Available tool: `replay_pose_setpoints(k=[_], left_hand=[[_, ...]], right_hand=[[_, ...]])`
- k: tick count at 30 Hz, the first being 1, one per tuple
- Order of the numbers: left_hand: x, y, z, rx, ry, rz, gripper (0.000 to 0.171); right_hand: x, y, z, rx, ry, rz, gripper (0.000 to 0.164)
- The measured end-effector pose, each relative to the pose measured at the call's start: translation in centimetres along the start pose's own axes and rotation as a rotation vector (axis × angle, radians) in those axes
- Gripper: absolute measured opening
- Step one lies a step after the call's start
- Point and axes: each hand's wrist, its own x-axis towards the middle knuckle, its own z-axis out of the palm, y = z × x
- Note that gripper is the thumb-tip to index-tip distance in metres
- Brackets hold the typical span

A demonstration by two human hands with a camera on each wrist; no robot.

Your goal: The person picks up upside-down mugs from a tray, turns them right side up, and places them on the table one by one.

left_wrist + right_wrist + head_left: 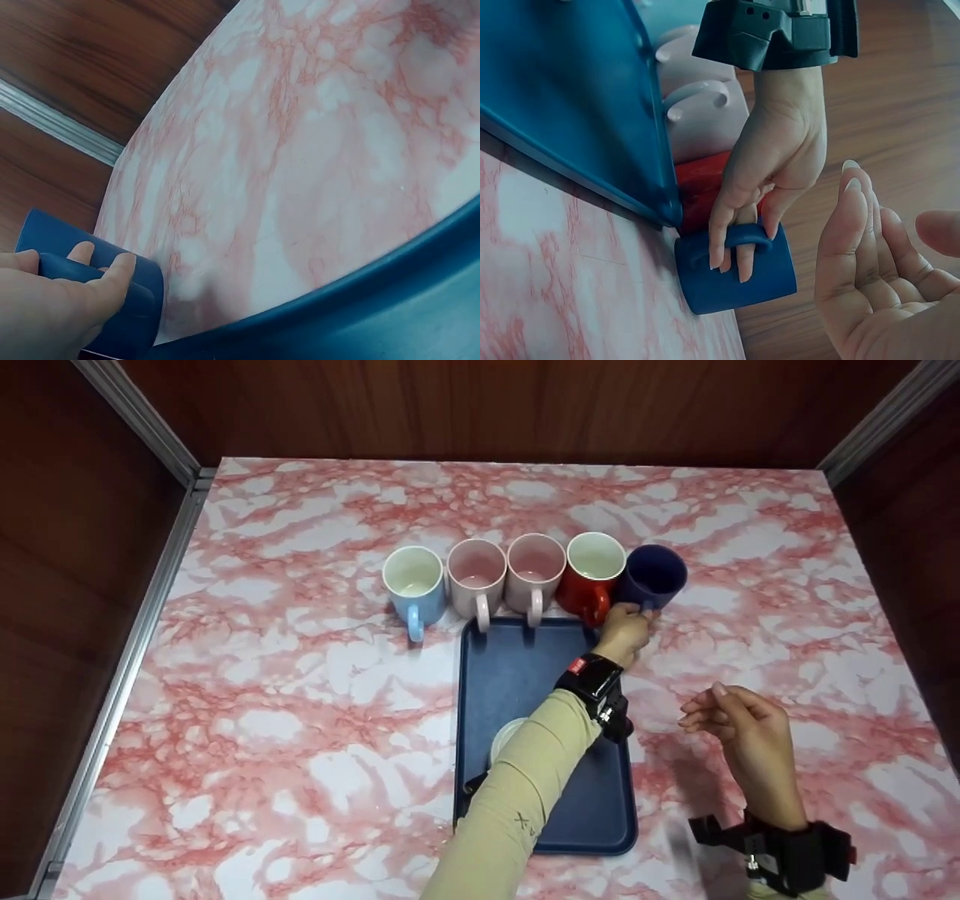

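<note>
My left hand (pixel 626 634) reaches over to the dark blue mug (pixel 655 574) at the right end of a row of mugs. Its fingers curl round the mug's handle, as the right wrist view shows, where the same mug (pixel 735 274) stands upright. Directly left of it is a red mug (pixel 581 592) with a white inside. Two pink mugs (pixel 469 592) and a light blue mug (pixel 427 607) complete the row, handles toward me. My right hand (pixel 754 742) is held above the table to the right, fingers loosely bent, with nothing in it.
A dark blue tray (pixel 491 675) lies in front of the mugs, partly under my left forearm. A whitish round object (pixel 504 739) on the tray is mostly hidden by the sleeve. Brown wood panels (pixel 480 409) wall in the red-and-white marbled table (pixel 300 690).
</note>
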Motion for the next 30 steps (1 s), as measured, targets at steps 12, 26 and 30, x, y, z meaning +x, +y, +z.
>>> replay_pose_setpoints(k=[12,26,30], left_hand=[[-7.0,7.0,-2.6,0.135,-0.085,0.072,0.02],[-18.5,17.3,-5.9,0.788,-0.167,0.141,0.035],[-19.3,17.9,-6.3,0.964,-0.233,0.205,0.042]], right_hand=[[0.0,0.2,-0.3,0.013,-0.005,0.015,0.025],[0.2,0.3,-0.2,-0.064,0.018,0.049,0.029],[0.3,0.3,-0.2,-0.087,0.017,0.057,0.03]])
